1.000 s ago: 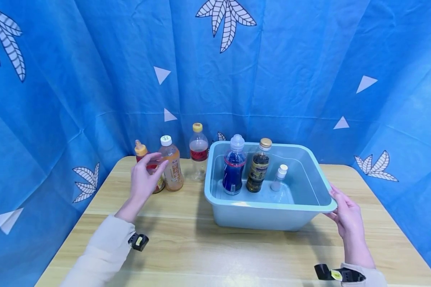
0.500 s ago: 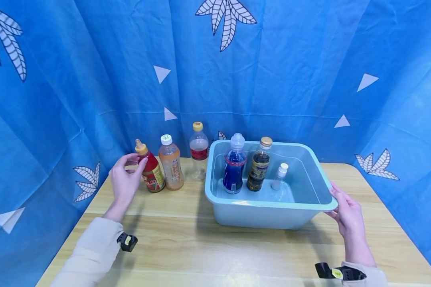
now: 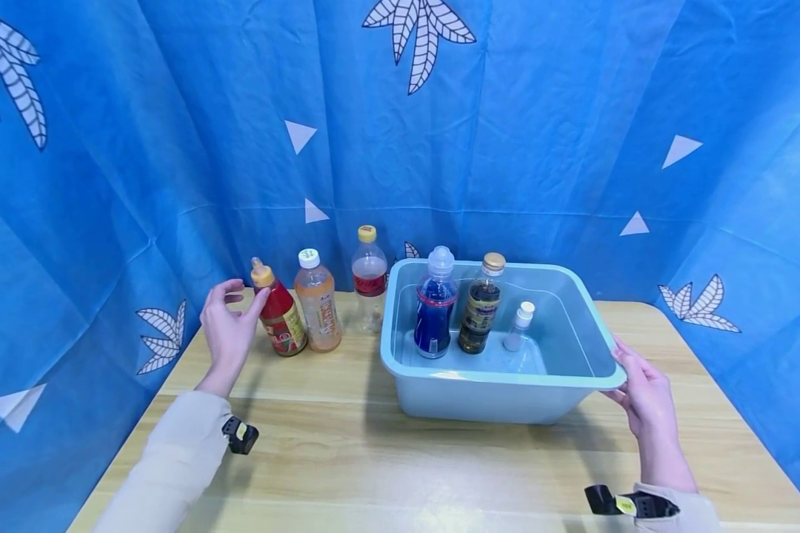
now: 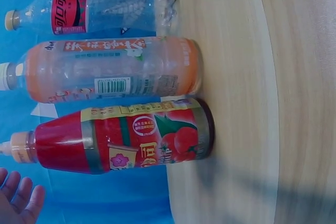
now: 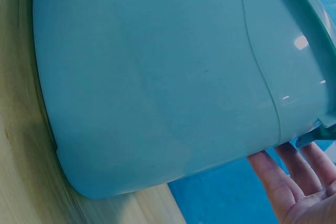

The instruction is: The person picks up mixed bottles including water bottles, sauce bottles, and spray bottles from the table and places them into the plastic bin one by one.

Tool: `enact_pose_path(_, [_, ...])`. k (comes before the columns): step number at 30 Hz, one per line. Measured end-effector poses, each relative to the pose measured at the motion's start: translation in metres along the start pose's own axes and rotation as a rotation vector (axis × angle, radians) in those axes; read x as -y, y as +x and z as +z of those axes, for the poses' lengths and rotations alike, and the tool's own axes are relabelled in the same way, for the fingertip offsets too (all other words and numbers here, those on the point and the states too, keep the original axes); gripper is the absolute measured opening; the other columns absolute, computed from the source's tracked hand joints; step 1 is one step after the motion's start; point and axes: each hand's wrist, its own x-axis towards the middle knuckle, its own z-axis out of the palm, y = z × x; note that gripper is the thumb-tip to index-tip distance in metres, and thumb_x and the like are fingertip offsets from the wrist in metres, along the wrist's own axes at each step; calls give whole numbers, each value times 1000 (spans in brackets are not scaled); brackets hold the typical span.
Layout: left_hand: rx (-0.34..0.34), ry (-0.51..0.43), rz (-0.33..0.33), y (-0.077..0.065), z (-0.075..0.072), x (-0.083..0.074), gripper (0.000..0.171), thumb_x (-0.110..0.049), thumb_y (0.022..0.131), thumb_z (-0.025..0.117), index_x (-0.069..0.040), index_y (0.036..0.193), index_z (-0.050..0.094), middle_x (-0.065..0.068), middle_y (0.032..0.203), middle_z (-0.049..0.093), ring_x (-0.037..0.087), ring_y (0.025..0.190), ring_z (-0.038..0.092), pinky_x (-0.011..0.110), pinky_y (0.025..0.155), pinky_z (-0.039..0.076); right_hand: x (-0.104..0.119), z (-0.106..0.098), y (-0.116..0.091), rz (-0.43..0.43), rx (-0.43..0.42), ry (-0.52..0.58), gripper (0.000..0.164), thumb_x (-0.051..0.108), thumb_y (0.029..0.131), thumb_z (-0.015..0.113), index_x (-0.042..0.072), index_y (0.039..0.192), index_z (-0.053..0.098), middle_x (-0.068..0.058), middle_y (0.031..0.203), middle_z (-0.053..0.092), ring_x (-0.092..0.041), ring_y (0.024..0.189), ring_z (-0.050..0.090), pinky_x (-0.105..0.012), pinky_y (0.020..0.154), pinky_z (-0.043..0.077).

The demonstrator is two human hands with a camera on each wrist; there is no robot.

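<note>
My left hand is beside a red tomato ketchup bottle with an orange nozzle cap. Its thumb and fingers are spread; in the left wrist view the fingertips show apart from the bottle. Over at the right, my right hand grips the corner rim of a pale blue plastic tub, thumb at the rim and fingers underneath. The right wrist view has those fingers against the tub's outer wall. Inside the tub stand a blue-filled bottle, a dark gold-capped bottle and a small white-capped bottle.
Right of the ketchup stand an orange-tinted drink bottle with a white cap and a clear yellow-capped bottle with a red label. All rest on a light wooden table. A blue patterned cloth hangs behind and at both sides.
My left hand has moved left, from in front of the ketchup bottle to its left side, and its fingers have opened a little. The right hand and tub have stayed in place.
</note>
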Motion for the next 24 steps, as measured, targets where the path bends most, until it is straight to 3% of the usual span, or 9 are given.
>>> enact_pose_path(5, [45, -7, -58, 5, 5, 2, 55, -39, 79, 64, -1, 116, 51, 13, 114, 52, 25, 99, 50, 37, 78, 43, 39, 42, -38, 23, 0, 3, 17, 23, 86, 58, 25, 100, 69, 19, 98, 60, -9, 73, 63, -28, 60, 53])
enact_pose_path(8, [62, -19, -75, 9, 8, 4, 57, -39, 79, 64, 0, 118, 49, 14, 116, 51, 27, 101, 48, 40, 82, 41, 44, 46, -41, 46, -11, 0, 16, 23, 86, 58, 27, 98, 69, 21, 96, 59, -8, 73, 63, -27, 60, 52])
enact_pose_path(16, [157, -25, -106, 18, 17, 10, 62, -40, 81, 60, -2, 127, 43, 16, 124, 47, 30, 110, 44, 44, 92, 37, -27, -27, 27, 50, -45, -43, 43, 32, 83, 61, 21, 124, 53, 9, 127, 49, -14, 87, 62, -37, 68, 51])
enact_pose_path(19, [180, -23, -118, 21, 20, 10, 63, -41, 82, 59, -3, 129, 42, 16, 125, 47, 30, 113, 44, 45, 92, 37, -42, -41, 41, 42, -43, -24, 49, 33, 82, 63, 20, 127, 50, 6, 131, 45, -15, 87, 62, -40, 67, 50])
enact_pose_path(24, [176, -20, -112, 24, 23, 9, 59, -38, 82, 60, -1, 125, 46, 18, 120, 51, 30, 110, 48, 45, 90, 40, -48, -46, 47, 28, -38, 0, 49, 32, 81, 64, 18, 127, 51, 5, 132, 44, -16, 87, 62, -40, 66, 50])
